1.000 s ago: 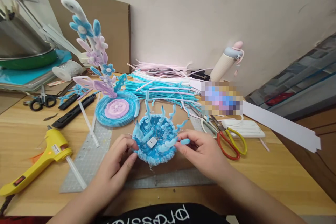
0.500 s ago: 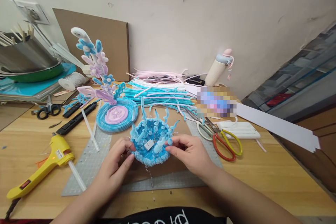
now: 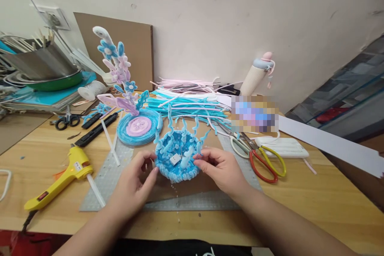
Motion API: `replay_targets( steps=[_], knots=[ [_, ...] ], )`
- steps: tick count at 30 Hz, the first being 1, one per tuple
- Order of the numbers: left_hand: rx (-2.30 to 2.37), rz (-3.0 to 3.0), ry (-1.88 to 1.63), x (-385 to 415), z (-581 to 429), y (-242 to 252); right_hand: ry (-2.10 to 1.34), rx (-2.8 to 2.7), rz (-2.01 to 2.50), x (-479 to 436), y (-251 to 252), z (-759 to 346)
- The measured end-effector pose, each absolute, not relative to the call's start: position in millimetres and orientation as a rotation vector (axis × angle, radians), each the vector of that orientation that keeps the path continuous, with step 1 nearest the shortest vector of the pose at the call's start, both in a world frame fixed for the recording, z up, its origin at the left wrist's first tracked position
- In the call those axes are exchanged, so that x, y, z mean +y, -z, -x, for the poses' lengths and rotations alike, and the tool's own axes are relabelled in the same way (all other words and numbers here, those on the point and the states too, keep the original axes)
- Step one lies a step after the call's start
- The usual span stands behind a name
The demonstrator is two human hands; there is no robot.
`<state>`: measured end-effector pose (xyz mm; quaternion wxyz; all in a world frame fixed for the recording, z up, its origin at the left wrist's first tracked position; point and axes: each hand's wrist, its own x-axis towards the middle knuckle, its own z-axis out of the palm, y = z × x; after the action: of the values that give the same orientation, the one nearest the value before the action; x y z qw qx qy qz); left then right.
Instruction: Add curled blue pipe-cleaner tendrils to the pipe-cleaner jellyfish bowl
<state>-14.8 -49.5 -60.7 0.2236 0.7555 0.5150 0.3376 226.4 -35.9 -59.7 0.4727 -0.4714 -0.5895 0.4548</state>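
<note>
A light-blue bowl-shaped craft of fuzzy pipe cleaners (image 3: pixel 177 174) is held between both hands, tilted so that its hollow faces me. Curly stems rise from its far rim. Inside lies a small white block (image 3: pixel 175 159), and a thin strand of clear beads (image 3: pixel 177 196) hangs below the near rim. My left hand (image 3: pixel 136 178) pinches the craft's left edge between thumb and fingers. On the opposite edge, the thumb and index finger of my right hand (image 3: pixel 223 170) grip a blue piece of it. Under the craft are a brown board (image 3: pixel 207 186) and a grey cutting mat (image 3: pixel 192 205).
To the left lie a yellow glue gun (image 3: pixel 70 172), black-handled scissors (image 3: pixel 67 121) and a black cutter (image 3: pixel 96 130). Behind stand a pipe-cleaner flower piece on a round blue base (image 3: pixel 123 132), a pipe-cleaner pile (image 3: pixel 186 106) and a bottle (image 3: pixel 255 76). Red-and-yellow-handled scissors (image 3: pixel 264 166) lie right.
The camera view has turned slightly, so everything sits a little further right and higher. Both hands keep their hold on the blue craft, with hardly any movement.
</note>
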Motion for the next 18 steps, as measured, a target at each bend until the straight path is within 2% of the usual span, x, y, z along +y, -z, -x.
replay_targets(
  steps=[11,18],
  knots=[
    [1.471,-2.158,-0.944,-51.2,15.7,62.8,-1.093,-1.431,1.112,-35.8,67.8,-225.3],
    [1.53,-2.167,-1.122,-55.3,19.0,66.2,-1.107,-1.433,1.119,-36.9,67.5,-225.4]
  ],
)
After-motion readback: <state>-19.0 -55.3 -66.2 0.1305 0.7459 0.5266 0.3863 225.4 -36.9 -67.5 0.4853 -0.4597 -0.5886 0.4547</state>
